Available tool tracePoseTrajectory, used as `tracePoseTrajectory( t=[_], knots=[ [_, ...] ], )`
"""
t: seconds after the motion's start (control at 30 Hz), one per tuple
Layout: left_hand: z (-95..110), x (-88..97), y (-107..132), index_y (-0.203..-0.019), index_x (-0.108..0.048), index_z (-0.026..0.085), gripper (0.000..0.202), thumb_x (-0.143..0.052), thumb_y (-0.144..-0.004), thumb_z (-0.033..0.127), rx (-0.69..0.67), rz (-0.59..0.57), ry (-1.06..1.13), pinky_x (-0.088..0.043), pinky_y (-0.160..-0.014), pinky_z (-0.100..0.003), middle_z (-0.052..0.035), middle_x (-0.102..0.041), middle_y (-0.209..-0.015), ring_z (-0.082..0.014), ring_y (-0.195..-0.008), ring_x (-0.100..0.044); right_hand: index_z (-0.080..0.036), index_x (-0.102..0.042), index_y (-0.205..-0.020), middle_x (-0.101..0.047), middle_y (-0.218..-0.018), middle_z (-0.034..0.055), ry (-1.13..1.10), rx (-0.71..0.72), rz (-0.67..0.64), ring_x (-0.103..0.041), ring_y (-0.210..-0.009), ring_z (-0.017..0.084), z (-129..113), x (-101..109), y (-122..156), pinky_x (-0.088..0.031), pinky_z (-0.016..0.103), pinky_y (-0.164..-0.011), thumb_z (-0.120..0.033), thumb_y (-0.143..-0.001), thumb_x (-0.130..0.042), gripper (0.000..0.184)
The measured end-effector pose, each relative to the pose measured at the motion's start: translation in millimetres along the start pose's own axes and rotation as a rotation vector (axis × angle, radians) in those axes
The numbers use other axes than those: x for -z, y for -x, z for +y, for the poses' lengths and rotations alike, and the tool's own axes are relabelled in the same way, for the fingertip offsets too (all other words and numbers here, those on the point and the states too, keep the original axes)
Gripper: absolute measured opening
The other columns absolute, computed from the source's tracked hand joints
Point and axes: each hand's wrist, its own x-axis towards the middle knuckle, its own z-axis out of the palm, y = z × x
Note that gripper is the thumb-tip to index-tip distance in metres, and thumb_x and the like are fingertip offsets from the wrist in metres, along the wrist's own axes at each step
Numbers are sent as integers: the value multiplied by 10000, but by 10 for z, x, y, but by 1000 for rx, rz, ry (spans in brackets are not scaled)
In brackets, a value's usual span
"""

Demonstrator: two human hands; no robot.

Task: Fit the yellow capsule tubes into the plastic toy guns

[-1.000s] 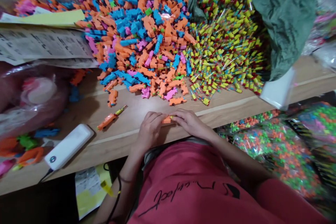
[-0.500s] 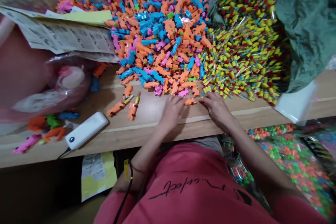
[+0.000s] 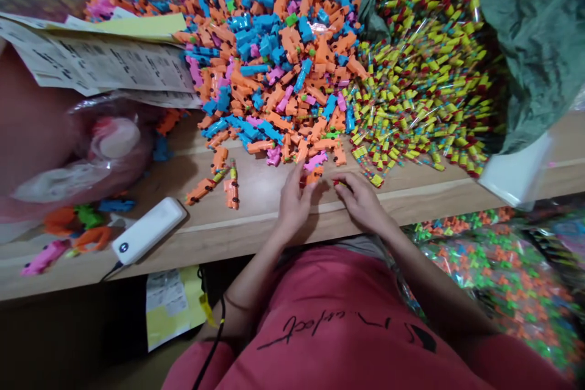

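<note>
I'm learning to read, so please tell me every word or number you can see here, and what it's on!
Red shirt: black handwriting-style letters, seen upside down, too loopy to read for sure.
Printed paper sheets on the left: rows of tiny print, too small to read.
Yellow and white paper under the table: print too blurred to read.
White device: a round mark, no words.
Nothing here can be quoted.

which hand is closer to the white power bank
Left. The left hand lies to the right of the power bank; the right hand is farther right, beyond it.
</note>
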Motion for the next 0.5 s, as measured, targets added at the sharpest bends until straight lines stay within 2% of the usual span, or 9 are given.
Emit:
tracePoseTrajectory(
  t=[0.1,0.2,0.33,0.43,0.5],
  knots=[
    [100,-9,28,-1296,-603,239,382,-689,-942,354,154,37,345,-525,-1010,-362,-91,-686,-1268,-215,-1138,-656,-213,-668,-1189,-719,-1175,94,-122,-45,5,-662,-1099,248,-80,-135,11,-512,399,-977,-348,-1033,-546,239],
    [169,-49,70,-1149,-620,245,370,-805,-852,365,284,57,562,-560,-953,-337,-57,-720,-1164,-185,-1040,-693,-226,-671,-1178,-706,-1143,88,-142,-15,53,-657,-1088,248,-147,-205,-1,-514,397,-966,-347,-1023,-578,218],
    [174,-102,118,-1050,-610,222,425,-890,-770,376,350,131,645,-580,-893,-309,-56,-729,-1154,-157,-960,-718,-229,-677,-1156,-686,-1120,89,-134,62,45,-649,-1069,243,-177,-213,-10,-517,387,-944,-316,-1024,-571,191],
    [152,-107,115,-1094,-624,221,496,-918,-736,399,333,209,675,-577,-910,-299,-64,-729,-1182,-165,-998,-726,-224,-675,-1156,-699,-1113,85,-197,-48,66,-649,-1058,237,-159,-202,3,-525,381,-933,-353,-1017,-580,212],
    [146,-90,105,-1107,-650,213,517,-927,-721,417,329,216,694,-574,-914,-295,-65,-742,-1162,-167,-997,-728,-214,-679,-1176,-715,-1070,74,-293,-160,37,-659,-999,225,-151,-190,10,-544,361,-875,-399,-1000,-594,270]
  ],
)
